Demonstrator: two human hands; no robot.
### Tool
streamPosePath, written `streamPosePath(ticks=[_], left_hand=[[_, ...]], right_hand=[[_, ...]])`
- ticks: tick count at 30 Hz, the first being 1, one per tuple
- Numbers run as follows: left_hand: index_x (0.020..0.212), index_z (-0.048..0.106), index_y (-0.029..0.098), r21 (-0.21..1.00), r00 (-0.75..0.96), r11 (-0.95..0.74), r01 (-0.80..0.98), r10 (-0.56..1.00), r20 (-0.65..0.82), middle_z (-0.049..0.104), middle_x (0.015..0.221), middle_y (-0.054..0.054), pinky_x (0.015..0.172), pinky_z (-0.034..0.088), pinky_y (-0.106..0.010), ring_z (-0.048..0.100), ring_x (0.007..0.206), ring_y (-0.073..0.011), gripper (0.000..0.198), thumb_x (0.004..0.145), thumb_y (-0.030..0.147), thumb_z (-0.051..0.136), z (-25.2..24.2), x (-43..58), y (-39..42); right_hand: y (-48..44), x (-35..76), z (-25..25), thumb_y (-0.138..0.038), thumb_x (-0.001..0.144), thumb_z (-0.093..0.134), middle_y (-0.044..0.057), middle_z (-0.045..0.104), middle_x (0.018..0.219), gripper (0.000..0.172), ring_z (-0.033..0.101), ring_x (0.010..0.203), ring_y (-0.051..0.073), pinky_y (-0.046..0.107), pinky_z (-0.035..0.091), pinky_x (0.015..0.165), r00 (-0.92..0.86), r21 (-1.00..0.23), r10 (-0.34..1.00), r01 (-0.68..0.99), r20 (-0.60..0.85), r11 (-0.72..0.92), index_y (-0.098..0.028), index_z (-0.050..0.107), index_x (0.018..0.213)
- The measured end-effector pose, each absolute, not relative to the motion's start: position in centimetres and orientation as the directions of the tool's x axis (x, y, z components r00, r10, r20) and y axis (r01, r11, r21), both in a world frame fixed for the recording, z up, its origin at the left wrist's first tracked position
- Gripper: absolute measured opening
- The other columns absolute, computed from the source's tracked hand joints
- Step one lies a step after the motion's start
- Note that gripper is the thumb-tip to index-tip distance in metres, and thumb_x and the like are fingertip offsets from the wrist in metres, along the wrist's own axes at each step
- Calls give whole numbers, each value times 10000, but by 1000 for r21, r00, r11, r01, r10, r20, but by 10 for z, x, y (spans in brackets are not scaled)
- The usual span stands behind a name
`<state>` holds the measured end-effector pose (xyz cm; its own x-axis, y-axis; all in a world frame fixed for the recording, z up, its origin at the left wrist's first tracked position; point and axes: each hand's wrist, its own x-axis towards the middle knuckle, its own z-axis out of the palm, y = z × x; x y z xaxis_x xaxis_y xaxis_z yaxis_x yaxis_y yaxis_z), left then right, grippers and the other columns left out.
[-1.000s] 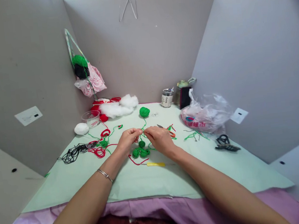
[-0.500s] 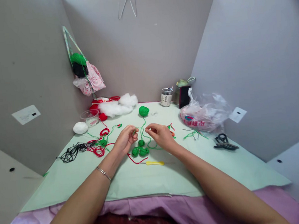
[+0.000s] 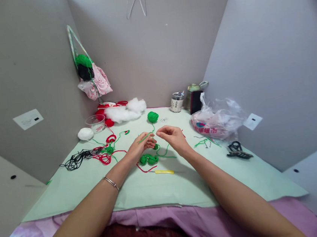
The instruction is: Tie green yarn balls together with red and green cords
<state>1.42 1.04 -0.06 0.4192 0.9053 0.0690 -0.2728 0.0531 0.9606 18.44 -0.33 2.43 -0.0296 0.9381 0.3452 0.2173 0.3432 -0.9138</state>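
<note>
One hanging bag (image 3: 99,83) holds yarn (image 3: 83,60); left hand (image 3: 138,147) pinches green strand (image 3: 145,136).

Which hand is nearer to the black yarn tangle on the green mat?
Left. The left hand sits to the right of the black yarn tangle, red yarn between them; the right hand is farther right, past the left hand.

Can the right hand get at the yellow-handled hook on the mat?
Probably yes: the yellow-handled hook lies uncovered on the pale green mat near the right hand, which pinches thin green yarn.
</note>
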Motion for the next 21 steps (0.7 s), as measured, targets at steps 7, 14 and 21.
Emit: streamPosePath(ticks=[7,14,21], left_hand=[[948,642,150,980,456,56,-190,889,38,665,869,-72,756,490,-280,632,744,-143,362,794,477,661,-1,15,12],[880,694,200,928,641,-314,203,759,117,678,930,-62,759,457,-273,596,857,-186,238,725,375,740,16,-10,10],[770,697,192,867,740,-365,339,672,-6,647,710,-35,551,378,-235,536,627,-155,146,713,324,718,7,-16,12]], right_hand=[[-9,185,35,-394,694,771,-30,559,601,252,466,530,93,247,395,535,-58,-964,964,-87,258,253,-178,648,736],[-3,194,34,-454,692,774,-5,669,764,370,472,461,50,202,370,453,-45,-937,985,-317,169,147,-189,545,809],[3,201,31,-415,679,758,-78,482,529,336,313,405,32,189,210,398,111,-940,984,-297,141,169,-177,536,765]])
